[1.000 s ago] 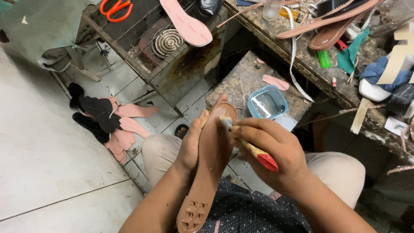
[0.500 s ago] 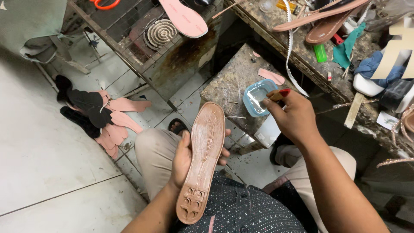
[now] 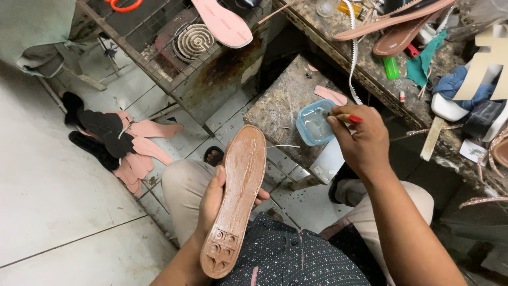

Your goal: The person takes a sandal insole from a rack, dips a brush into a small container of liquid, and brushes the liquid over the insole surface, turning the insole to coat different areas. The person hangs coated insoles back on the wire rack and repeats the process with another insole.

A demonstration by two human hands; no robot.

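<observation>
left hand [image 3: 214, 204] grips a brown shoe sole [image 3: 236, 197] from beneath, glossy face up, over the lap. right hand [image 3: 362, 140] pinches a red-handled brush [image 3: 344, 116], tip dipped in the small clear tub [image 3: 316, 122] on the stone block [image 3: 283, 108], far right. step judged: loading glue. next calls for carrying the brush back to the sole without drips.

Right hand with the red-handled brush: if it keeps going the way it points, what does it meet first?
The right hand aims the red-handled brush up-left, its tip at the rim of the small clear blue plastic container on the stained stone block. The container comes first, though depth is unclear.
</observation>
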